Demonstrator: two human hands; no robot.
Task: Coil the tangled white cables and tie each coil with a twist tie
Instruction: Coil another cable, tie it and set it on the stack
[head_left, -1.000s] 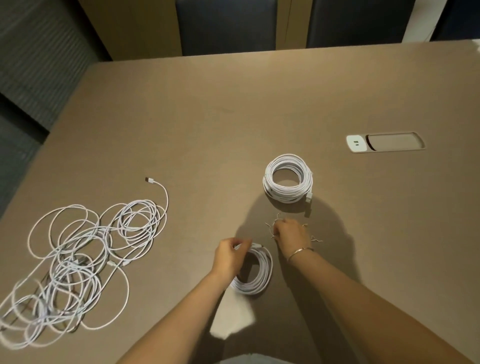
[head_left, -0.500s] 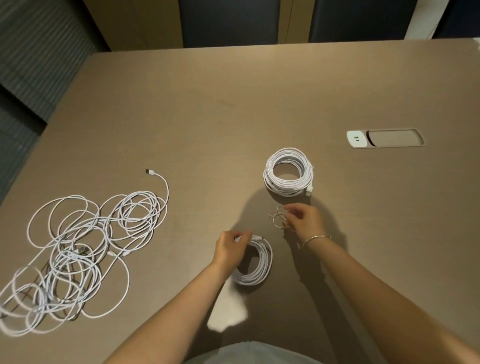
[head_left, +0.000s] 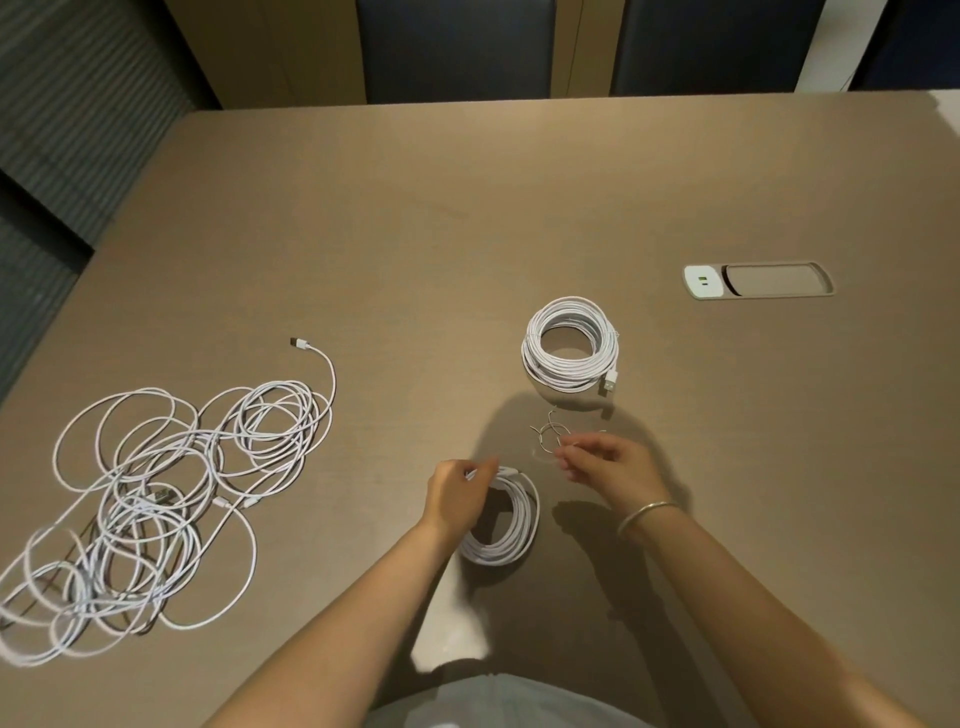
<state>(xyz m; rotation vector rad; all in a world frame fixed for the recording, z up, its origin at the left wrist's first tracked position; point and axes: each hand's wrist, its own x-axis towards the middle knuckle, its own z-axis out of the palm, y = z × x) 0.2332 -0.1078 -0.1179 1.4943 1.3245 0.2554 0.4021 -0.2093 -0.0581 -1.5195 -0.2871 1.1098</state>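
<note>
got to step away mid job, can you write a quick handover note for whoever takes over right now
Left hand: holds the near coil by its top edge, keeping it bunched on the table.
Right hand: fingers pinch at the loose twist ties just beyond that coil; whether one is lifted cannot be told.
Done: the far coil lies wound beyond the ties; any tie on it is too small to confirm. The near coil is wound, not yet tied.
Left: tie the near coil, then untangle, coil and tie the tangled cables at the table's left.
</note>
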